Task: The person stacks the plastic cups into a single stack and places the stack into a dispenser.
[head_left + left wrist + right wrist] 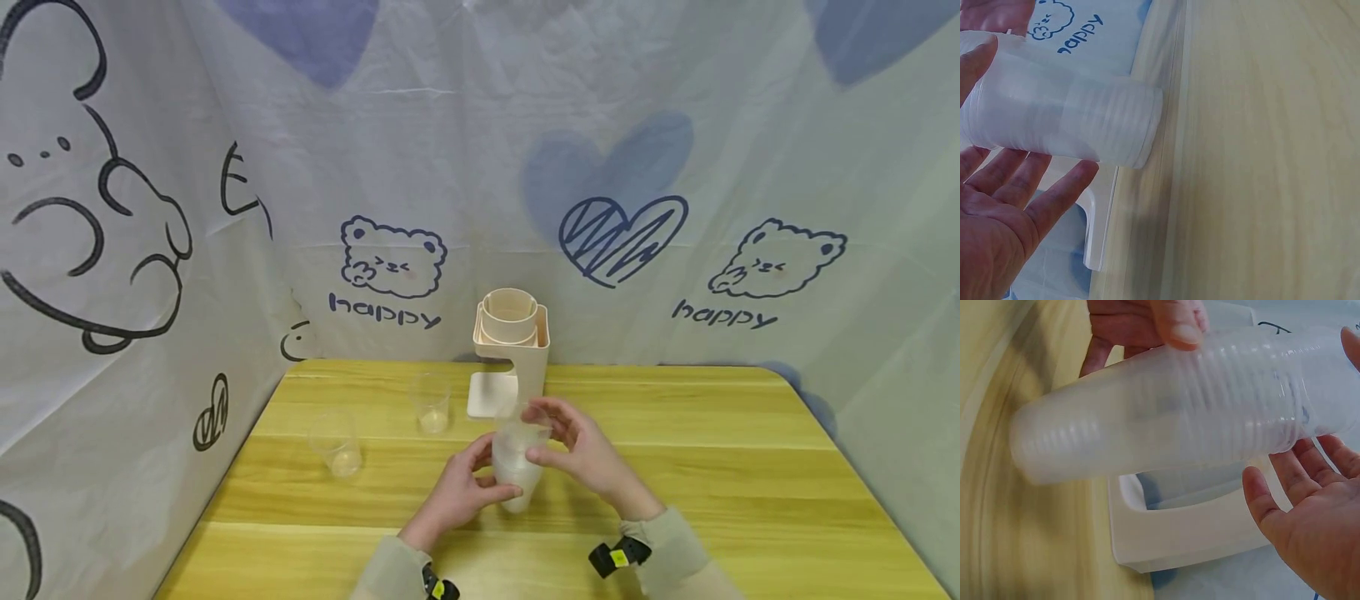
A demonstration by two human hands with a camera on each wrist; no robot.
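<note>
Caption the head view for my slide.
Both hands hold a stack of clear plastic cups before a cream C-shaped stand.

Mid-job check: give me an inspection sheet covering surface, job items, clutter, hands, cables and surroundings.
Surface: wood-grain table, no spill visible.
Job's things: stack of clear cups between both hands; whether its base touches the table, I cannot tell. Two single cups stand apart, on the left. Pale stand behind the stack.
Clutter: nothing seen.
Hands: left hand holds the stack lower down; right hand has its fingers around the upper part.
Cables: nothing seen.
Surroundings: pale backdrop with hearts, bears and "happy" lettering.
</note>
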